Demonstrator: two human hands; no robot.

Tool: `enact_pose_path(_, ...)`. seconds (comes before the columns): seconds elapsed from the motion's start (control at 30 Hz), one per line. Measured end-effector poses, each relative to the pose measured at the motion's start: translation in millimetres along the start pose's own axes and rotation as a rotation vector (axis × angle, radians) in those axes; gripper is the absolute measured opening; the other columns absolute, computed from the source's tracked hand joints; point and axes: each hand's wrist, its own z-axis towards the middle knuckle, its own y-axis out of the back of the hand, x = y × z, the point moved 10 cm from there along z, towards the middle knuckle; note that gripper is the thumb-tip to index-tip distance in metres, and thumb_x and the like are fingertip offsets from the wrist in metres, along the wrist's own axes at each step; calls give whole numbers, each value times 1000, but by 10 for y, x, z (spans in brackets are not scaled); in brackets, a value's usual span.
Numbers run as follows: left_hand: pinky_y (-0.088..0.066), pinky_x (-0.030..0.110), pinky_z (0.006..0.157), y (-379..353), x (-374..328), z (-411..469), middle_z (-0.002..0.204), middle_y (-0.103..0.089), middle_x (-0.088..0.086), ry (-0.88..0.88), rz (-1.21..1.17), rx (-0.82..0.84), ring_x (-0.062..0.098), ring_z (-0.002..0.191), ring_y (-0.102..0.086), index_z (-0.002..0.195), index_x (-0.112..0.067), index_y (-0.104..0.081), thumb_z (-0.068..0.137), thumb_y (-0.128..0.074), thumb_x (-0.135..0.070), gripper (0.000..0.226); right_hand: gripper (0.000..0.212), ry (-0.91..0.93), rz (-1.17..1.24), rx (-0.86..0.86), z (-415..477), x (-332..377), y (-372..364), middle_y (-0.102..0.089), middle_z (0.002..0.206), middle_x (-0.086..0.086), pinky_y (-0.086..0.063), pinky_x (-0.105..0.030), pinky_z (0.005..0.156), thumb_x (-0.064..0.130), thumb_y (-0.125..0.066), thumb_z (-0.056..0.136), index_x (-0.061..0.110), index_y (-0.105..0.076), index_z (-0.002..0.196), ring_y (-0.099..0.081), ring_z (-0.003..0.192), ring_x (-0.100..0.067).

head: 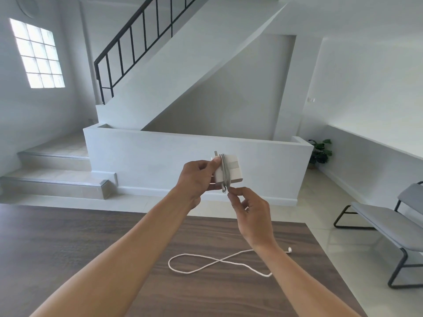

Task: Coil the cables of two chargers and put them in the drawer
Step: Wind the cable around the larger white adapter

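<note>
At the far left, a glass-block window (37,54) glows in the white wall above a flight of pale tiled steps (55,177), and a black metal stair railing (128,49) climbs toward the right. Both bare arms reach forward over the dark wood-grain table (68,243). The left hand (198,179) is raised above the table's far edge, thumb and fingers clamped on the left side of a white square charger brick (231,170) with its grey cable (223,173) wound in several turns around the middle. Just right and slightly below, the right hand (250,216) pinches the loose cable end under the brick between thumb and forefinger, the other fingers curled in. On the table below the hands, a second white cable (206,263) lies loose in a figure-eight, its small white plug (289,249) toward the right edge. Further right stand a green potted plant (320,152) and a grey padded bench with a black frame (386,220).
</note>
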Motion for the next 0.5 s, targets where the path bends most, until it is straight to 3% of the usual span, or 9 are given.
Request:
enact_pose_path(0.13, -60, 41, 82, -81, -72, -45, 87, -71, 12, -30, 42, 106, 27, 71, -71, 95, 3, -69, 96, -59, -31, 35, 9, -58, 53, 92, 87, -85, -61, -70, 80, 18, -38, -13, 54, 25, -64, 91, 24, -73, 90, -45, 49, -8)
enact_pose_path(0.23, -61, 37, 74, -117, -182, -81, 87, -66, 14, -88, 136, 193, 26, 73, -68, 97, 6, -68, 96, -58, -30, 37, 15, -97, 8, 175, 164, -166, -67, -63, 64, 13, -35, -12, 51, 31, -63, 91, 22, -73, 85, -46, 49, -7)
enact_pose_path(0.4, -57, 26, 64, -214, -194, -199, 85, -66, 11, -188, 445, 333, 16, 71, -64, 98, -1, -72, 95, -60, -29, 30, 24, -158, -90, 325, 351, -280, -92, -49, 53, 9, -30, -20, 49, 5, -53, 87, 13, -64, 67, -35, 45, -5)
enact_pose_path(0.5, -56, 22, 62, -170, -135, -199, 99, -70, 16, -214, 603, 336, 16, 75, -66, 100, -9, -74, 94, -62, -32, 27, 33, -225, -59, 526, 391, -246, -193, -49, 45, 15, -31, -15, 50, 0, -50, 87, 20, -65, 66, -38, 46, -2)
